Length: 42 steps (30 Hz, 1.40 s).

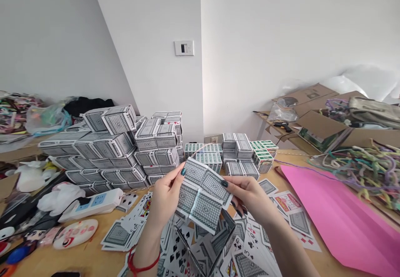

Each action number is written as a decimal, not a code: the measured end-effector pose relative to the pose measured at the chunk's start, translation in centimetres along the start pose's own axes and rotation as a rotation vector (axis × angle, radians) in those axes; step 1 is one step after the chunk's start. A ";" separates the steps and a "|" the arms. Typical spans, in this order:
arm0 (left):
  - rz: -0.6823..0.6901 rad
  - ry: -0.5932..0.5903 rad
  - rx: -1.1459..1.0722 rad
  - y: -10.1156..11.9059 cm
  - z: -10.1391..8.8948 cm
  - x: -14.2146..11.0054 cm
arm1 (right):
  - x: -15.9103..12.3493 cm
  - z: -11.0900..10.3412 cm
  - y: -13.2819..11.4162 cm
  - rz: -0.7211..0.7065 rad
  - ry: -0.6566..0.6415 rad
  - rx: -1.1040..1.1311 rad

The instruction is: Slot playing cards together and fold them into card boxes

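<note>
Both hands hold a panel of joined playing cards (203,204), backs facing me, above the table. My left hand (165,195) is closed on its upper left edge, thumb on top. My right hand (248,193) pinches its right corner, where a second layer of cards (215,181) seems to overlap; whether they are attached I cannot tell. Just beneath stands an open-topped box of cards (229,231) with patterned cards visible inside, its far side partly covered by the panel. Loose playing cards (178,252) lie face up and face down around it.
Stacked card-built blocks (115,148) rise at the back left, with more blocks (242,168) and green card boxes (262,156) at the back centre. A white power strip (96,204) lies left. Pink paper (337,214), tangled fuzzy strands (371,168) and cardboard boxes (325,131) are right.
</note>
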<state>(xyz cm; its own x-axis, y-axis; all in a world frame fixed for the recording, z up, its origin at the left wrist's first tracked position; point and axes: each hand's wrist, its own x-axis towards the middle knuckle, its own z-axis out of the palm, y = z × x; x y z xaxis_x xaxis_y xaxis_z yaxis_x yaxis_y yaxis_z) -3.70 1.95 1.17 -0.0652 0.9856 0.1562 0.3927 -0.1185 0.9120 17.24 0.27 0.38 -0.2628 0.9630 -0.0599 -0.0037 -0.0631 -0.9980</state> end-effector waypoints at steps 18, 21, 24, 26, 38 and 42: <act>0.021 -0.132 0.002 0.1 -0.2 -0.1 | 0.6 -0.7 0.7 -0.002 -0.011 -0.039; 0.036 -0.153 0.003 0.3 0.2 -0.3 | 0.7 -0.6 0.8 -0.003 0.008 -0.027; 0.050 -0.142 -0.004 0.4 0.7 -0.5 | 0.8 -0.6 1.0 -0.008 0.030 -0.015; 0.050 -0.137 -0.004 0.4 1.0 -0.5 | 0.9 -0.7 1.1 -0.008 0.044 -0.007; 0.091 -0.172 0.031 0.3 1.7 -0.7 | 1.3 0.2 1.4 -0.008 0.134 -0.042; 0.094 -0.134 0.038 0.3 1.8 -0.6 | 1.4 0.1 1.3 -0.006 0.080 0.025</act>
<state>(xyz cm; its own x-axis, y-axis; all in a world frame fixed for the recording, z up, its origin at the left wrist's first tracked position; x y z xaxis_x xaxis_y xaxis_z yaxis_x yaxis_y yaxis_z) -1.91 1.53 0.72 0.0953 0.9779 0.1863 0.4258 -0.2092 0.8803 16.72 1.49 -1.00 -0.1848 0.9811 -0.0566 -0.0298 -0.0632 -0.9976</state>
